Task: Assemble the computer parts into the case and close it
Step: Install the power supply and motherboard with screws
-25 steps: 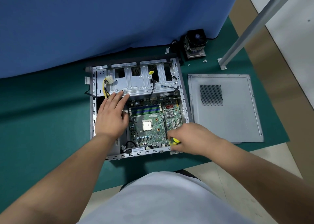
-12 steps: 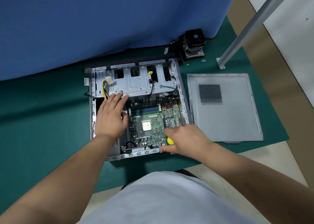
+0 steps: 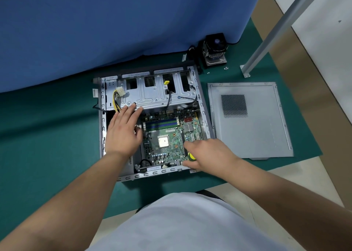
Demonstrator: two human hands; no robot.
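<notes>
Green mat point(image 3: 47, 136) under case point(image 3: 206, 121); its labels point(image 3: 154, 168) unreadable.

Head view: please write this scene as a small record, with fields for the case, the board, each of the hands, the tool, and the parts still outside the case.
case: open, lying flat on the green mat
board: inside the case, socket bare
left hand: flat, fingers straight, fingertips at the drive cage
right hand: grips a screwdriver
screwdriver: yellow handle, at the board's near right corner; tip hidden
side panel: on the mat, right of the case
cooler: on the mat, behind the case
</notes>
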